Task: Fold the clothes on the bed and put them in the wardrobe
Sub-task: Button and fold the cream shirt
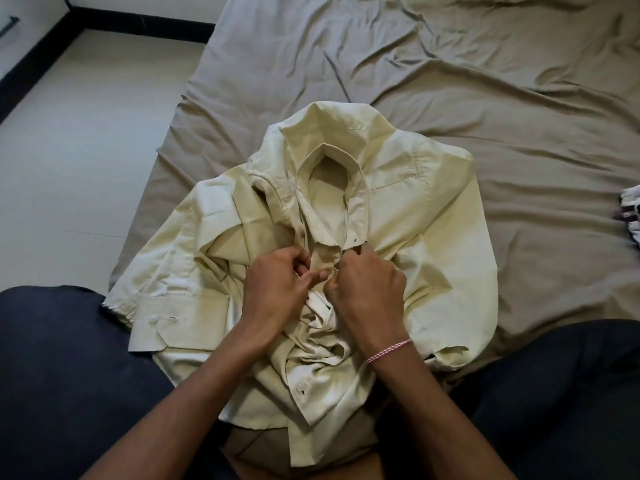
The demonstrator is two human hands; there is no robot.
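Observation:
A pale cream button-up shirt [408, 216] lies front up on the bed [485, 81], its collar pointing away from me and its body bunched toward me. My left hand [277, 289] pinches the left edge of the button placket just below the collar. My right hand [369, 289], with a red-and-white thread band at the wrist, grips the opposite placket edge. Both hands are close together at the shirt's chest. A cuffed sleeve with a white button [152, 318] is spread out to the left.
The bed's wrinkled taupe sheet stretches far and right. Another garment, white with dark marks [630, 216], peeks in at the right edge. My knees in dark trousers [69, 375] flank the shirt. Pale floor [86, 133] with a black skirting lies left of the bed.

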